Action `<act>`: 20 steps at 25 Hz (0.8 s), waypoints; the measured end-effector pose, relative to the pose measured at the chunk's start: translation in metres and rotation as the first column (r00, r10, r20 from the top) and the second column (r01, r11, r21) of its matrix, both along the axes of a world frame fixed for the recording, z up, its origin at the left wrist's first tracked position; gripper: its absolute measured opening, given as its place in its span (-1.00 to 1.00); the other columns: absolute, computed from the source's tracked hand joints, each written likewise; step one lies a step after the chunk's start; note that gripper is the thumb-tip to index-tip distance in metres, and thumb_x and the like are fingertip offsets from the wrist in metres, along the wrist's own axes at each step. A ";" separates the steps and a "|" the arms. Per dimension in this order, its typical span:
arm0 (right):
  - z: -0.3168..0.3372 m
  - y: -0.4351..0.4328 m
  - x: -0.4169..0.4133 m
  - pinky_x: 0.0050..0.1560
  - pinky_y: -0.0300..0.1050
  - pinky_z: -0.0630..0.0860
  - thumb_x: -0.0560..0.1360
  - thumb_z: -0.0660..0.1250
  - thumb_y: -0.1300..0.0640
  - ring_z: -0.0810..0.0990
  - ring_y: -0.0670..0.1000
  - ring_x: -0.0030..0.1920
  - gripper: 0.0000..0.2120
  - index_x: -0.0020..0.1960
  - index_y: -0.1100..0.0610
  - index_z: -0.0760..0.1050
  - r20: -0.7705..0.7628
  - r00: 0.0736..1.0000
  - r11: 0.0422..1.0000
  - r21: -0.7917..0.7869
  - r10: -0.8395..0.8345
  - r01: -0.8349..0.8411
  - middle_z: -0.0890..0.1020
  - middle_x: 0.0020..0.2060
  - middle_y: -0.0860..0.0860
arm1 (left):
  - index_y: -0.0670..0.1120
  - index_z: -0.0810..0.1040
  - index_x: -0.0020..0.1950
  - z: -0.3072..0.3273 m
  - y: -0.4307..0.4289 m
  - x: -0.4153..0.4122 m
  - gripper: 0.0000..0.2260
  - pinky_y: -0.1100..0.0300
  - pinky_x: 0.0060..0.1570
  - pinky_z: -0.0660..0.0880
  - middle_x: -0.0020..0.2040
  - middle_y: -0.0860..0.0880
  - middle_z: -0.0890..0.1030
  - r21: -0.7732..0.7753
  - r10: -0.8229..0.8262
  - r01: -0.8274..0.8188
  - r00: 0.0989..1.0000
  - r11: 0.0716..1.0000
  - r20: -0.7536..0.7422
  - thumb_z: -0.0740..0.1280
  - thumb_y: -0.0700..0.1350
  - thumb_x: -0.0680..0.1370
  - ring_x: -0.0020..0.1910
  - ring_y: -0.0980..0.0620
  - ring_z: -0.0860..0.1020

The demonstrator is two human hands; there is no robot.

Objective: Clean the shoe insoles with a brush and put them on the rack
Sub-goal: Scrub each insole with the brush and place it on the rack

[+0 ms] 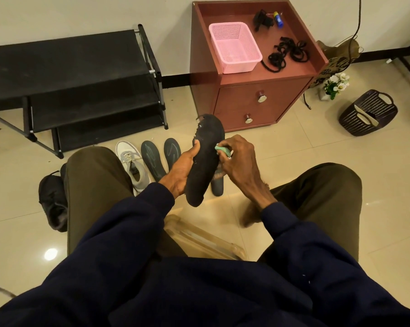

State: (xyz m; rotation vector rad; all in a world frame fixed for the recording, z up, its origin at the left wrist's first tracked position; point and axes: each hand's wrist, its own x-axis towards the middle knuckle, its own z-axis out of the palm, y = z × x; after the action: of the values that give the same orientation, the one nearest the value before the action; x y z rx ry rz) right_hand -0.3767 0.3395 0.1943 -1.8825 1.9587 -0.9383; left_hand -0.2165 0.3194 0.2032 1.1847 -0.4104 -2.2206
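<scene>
Head view: left hand (182,171) fingers clamped on the black insole (204,166), held in the air above the floor, well apart from the rack (69,67). Right hand (237,161) fingers curled round the green brush (223,151) at the insole's right edge. Risk: hard strokes flex the unsupported toe, twisting it out of grip

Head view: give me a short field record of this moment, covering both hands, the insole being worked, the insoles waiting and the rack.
left hand: grips the black insole, held above the floor
right hand: holds the green brush against that insole's edge
waiting: two grey insoles side by side on the floor; a third insole partly hidden behind the held one
shoe rack: black, three tiers, no insole visible on it
stage: brushing, nothing racked yet
</scene>
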 end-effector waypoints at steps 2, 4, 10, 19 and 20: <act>0.009 0.007 0.007 -0.05 -0.10 0.64 0.46 0.54 0.25 0.60 -0.08 -0.11 -0.83 0.04 0.18 0.69 0.080 0.987 0.988 0.057 0.140 -0.145 0.68 -0.07 0.05 | -0.08 0.60 0.16 0.001 0.000 0.001 -0.60 0.01 -0.01 0.65 -0.05 -0.09 0.76 -0.027 -0.014 0.014 1.000 1.000 0.000 0.12 0.18 0.70 -0.10 -0.03 0.74; 0.020 0.020 0.024 -0.07 -0.22 0.61 0.46 0.54 0.21 0.61 -0.12 -0.11 -0.84 0.03 0.12 0.70 0.148 0.925 0.913 0.167 0.350 -0.372 0.67 -0.08 -0.03 | -0.12 0.58 0.26 -0.002 -0.001 0.003 -0.52 0.13 -0.12 0.66 -0.03 -0.08 0.75 -0.044 -0.001 0.001 1.000 0.999 0.011 0.10 0.22 0.69 -0.08 0.00 0.74; 0.027 0.018 0.029 -0.08 -0.02 0.63 0.45 0.55 0.18 0.61 -0.05 -0.12 -0.84 0.01 0.13 0.65 0.087 0.938 0.931 0.122 0.335 -0.344 0.67 -0.09 0.00 | -0.09 0.47 0.45 -0.016 -0.013 0.013 -0.38 -0.14 0.37 0.46 0.35 -0.20 0.59 -0.002 0.162 -0.162 0.986 0.987 0.038 0.25 0.34 0.58 0.28 -0.18 0.60; 0.022 0.015 0.018 -0.13 -0.03 0.63 0.42 0.56 0.23 0.61 -0.06 -0.16 -0.86 -0.05 0.15 0.67 0.076 0.948 0.939 0.132 0.310 -0.318 0.67 -0.12 0.00 | -0.16 0.41 0.48 -0.016 -0.015 0.010 -0.44 -0.16 0.38 0.46 0.35 -0.25 0.58 0.115 0.226 -0.207 0.955 0.972 -0.193 0.29 0.18 0.62 0.36 -0.22 0.55; 0.019 0.011 0.011 -0.14 0.01 0.63 0.42 0.56 0.24 0.60 -0.04 -0.17 -0.86 -0.05 0.16 0.65 0.045 0.975 0.973 0.078 0.216 -0.219 0.66 -0.13 0.02 | -0.16 0.46 0.45 -0.017 -0.015 0.010 -0.47 -0.17 0.40 0.44 0.31 -0.24 0.61 0.075 0.206 -0.197 0.969 0.978 -0.135 0.28 0.18 0.63 0.33 -0.22 0.57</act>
State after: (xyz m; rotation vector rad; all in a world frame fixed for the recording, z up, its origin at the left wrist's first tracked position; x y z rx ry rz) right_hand -0.3652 0.3509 0.2133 -1.9696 1.7009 -0.8088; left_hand -0.2066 0.3041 0.1857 1.0413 -0.1578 -2.1356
